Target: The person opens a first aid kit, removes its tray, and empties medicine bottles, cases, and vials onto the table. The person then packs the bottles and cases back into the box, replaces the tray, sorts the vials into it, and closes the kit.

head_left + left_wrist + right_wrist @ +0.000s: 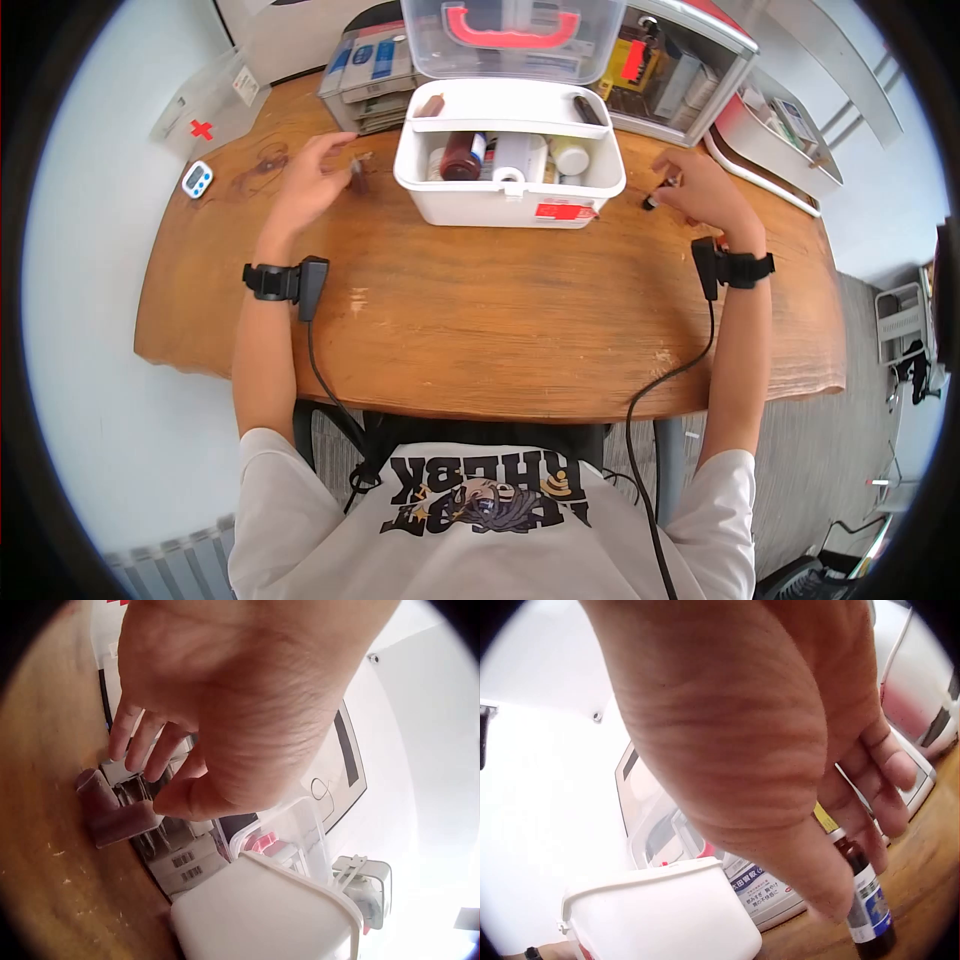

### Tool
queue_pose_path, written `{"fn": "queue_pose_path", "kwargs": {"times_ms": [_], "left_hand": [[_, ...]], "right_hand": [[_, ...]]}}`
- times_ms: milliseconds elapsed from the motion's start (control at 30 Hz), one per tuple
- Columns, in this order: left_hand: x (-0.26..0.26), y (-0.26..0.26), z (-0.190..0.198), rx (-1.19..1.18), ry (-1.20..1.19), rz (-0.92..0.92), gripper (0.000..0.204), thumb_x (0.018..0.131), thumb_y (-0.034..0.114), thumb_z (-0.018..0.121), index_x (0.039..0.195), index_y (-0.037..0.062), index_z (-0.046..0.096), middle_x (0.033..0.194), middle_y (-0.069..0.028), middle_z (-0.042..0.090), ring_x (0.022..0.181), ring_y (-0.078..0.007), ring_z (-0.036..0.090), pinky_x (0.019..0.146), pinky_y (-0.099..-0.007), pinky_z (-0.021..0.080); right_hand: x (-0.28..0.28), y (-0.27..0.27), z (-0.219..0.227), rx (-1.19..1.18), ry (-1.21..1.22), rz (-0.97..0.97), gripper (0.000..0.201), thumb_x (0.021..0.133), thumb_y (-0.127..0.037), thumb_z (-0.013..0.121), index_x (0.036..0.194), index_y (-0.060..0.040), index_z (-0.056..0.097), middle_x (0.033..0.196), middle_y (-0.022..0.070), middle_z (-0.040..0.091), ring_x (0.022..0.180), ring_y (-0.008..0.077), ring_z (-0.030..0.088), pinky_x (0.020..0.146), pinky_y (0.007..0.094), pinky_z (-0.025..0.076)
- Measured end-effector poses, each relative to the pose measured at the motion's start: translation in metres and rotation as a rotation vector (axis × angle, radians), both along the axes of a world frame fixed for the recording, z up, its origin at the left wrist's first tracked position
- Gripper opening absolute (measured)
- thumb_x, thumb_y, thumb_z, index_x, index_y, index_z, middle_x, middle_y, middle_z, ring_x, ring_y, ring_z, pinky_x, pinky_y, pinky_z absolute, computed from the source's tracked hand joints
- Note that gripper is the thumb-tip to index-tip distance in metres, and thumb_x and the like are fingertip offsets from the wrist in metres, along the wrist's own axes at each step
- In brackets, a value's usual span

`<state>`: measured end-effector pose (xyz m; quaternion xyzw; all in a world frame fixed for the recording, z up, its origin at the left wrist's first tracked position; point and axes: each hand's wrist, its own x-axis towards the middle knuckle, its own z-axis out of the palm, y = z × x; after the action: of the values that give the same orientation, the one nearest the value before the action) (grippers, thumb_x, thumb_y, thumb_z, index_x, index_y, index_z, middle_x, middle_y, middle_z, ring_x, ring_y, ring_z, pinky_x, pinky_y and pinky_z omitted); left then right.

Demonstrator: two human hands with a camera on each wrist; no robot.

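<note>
My left hand point(308, 182) is over the table left of a white medicine box point(510, 208), its fingers loosely extended. Close by its thumb are reddish-brown cylindrical pieces point(124, 821), small and blurred in the head view; the thumb tip overlaps one end in the left wrist view. My right hand point(708, 192), right of the box, holds a small dark brown bottle point(868, 904) between thumb and fingers. That bottle is tilted, with a blue and white label and a white ring at its neck. Part of it is hidden by the hand.
The box holds a brown bottle point(460, 158), a white roll point(512, 160) and a white jar point(570, 157). Its clear lid point(515, 55) is raised. Behind are stacked cartons point(372, 70) and a cabinet point(685, 75). A timer point(198, 180) lies left; a white bin point(785, 140) stands right.
</note>
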<state>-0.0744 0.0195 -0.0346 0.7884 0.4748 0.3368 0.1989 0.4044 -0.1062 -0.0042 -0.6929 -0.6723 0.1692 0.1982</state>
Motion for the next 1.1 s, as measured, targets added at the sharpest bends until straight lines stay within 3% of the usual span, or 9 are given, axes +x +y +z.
{"fn": "queue_pose_path", "kwargs": {"times_ms": [33,200,267,467,733,833,933,1000,1100], "left_hand": [[0.001,0.0,0.001,-0.051,-0.017,-0.045,0.045,0.08,0.0,0.056,0.125,0.0037,0.059,0.127,-0.0128,0.055,0.119,-0.0264,0.053,0.095,-0.0363,0.047],[0.006,-0.005,0.001,-0.196,0.008,-0.091,0.04,0.08,0.001,0.06,0.12,0.0007,0.061,0.126,-0.0137,0.055,0.116,-0.0252,0.056,0.095,-0.0341,0.048],[0.004,-0.001,-0.006,-0.197,-0.002,-0.076,0.036,0.082,0.002,0.061,0.118,0.0002,0.062,0.123,-0.0135,0.058,0.111,-0.0244,0.058,0.094,-0.0338,0.048],[0.006,0.006,-0.017,-0.153,-0.058,-0.067,0.026,0.09,0.008,0.062,0.114,-0.0016,0.065,0.106,-0.0123,0.067,0.097,-0.0217,0.064,0.09,-0.0332,0.049],[0.028,-0.007,0.021,-0.025,-0.207,-0.017,0.032,0.096,0.013,0.059,0.126,0.0015,0.054,0.097,-0.0063,0.066,0.089,-0.0129,0.06,0.082,-0.0283,0.047],[0.052,-0.006,0.054,0.033,-0.365,-0.187,0.035,0.097,0.015,0.059,0.129,0.005,0.049,0.094,-0.0046,0.065,0.085,-0.0117,0.059,0.08,-0.0268,0.047],[0.088,-0.01,0.08,0.166,-0.144,-0.188,0.032,0.097,0.014,0.058,0.126,0.0062,0.049,0.092,-0.0046,0.065,0.082,-0.0119,0.059,0.078,-0.0264,0.047],[0.106,-0.001,0.084,-0.05,-0.08,-0.382,0.027,0.097,0.016,0.058,0.12,0.0038,0.052,0.089,-0.0048,0.064,0.08,-0.0129,0.057,0.078,-0.0272,0.046],[0.124,0.006,0.088,-0.049,0.065,-0.32,0.021,0.095,0.017,0.06,0.109,0.0009,0.057,0.086,-0.0052,0.063,0.08,-0.0138,0.056,0.076,-0.0291,0.046]], "right_hand": [[-0.002,0.002,0.005,-0.049,-0.054,-0.007,0.035,0.078,-0.011,0.074,0.11,-0.0019,0.062,0.093,0.0136,0.066,0.077,0.0275,0.065,0.07,0.0369,0.052],[-0.005,0.01,0.013,0.106,-0.023,-0.106,0.035,0.08,-0.005,0.073,0.111,-0.0017,0.059,0.093,0.0079,0.064,0.085,0.0176,0.062,0.076,0.0281,0.051],[-0.005,0.022,0.018,0.45,0.39,0.067,0.035,0.083,-0.004,0.071,0.114,0.0009,0.056,0.096,0.0084,0.066,0.088,0.0137,0.062,0.076,0.0259,0.051],[-0.036,0.046,0.04,0.566,0.628,0.123,0.033,0.091,-0.01,0.066,0.121,0.0024,0.058,0.104,0.0093,0.069,0.091,0.0111,0.063,0.074,0.0248,0.051],[-0.073,0.075,0.035,0.534,0.293,0.261,0.024,0.093,-0.018,0.064,0.106,0.0014,0.068,0.084,0.0069,0.067,0.076,0.0132,0.06,0.07,0.0274,0.048],[-0.081,0.075,0.035,0.444,0.092,0.269,0.025,0.092,-0.019,0.065,0.108,-0.0004,0.068,0.083,0.0106,0.068,0.077,0.02,0.063,0.073,0.0305,0.05],[-0.083,0.078,0.029,0.424,0.08,0.279,0.026,0.091,-0.019,0.064,0.11,-0.0036,0.069,0.095,0.0138,0.069,0.088,0.0272,0.065,0.081,0.0351,0.051],[-0.081,0.074,0.028,0.507,-0.04,0.328,0.026,0.091,-0.019,0.063,0.113,-0.0063,0.07,0.116,0.0135,0.066,0.107,0.0302,0.061,0.091,0.0387,0.049],[-0.074,0.069,0.018,0.562,-0.209,0.297,0.026,0.093,-0.016,0.062,0.115,-0.0052,0.069,0.126,0.012,0.061,0.114,0.0284,0.055,0.097,0.037,0.044]]}}
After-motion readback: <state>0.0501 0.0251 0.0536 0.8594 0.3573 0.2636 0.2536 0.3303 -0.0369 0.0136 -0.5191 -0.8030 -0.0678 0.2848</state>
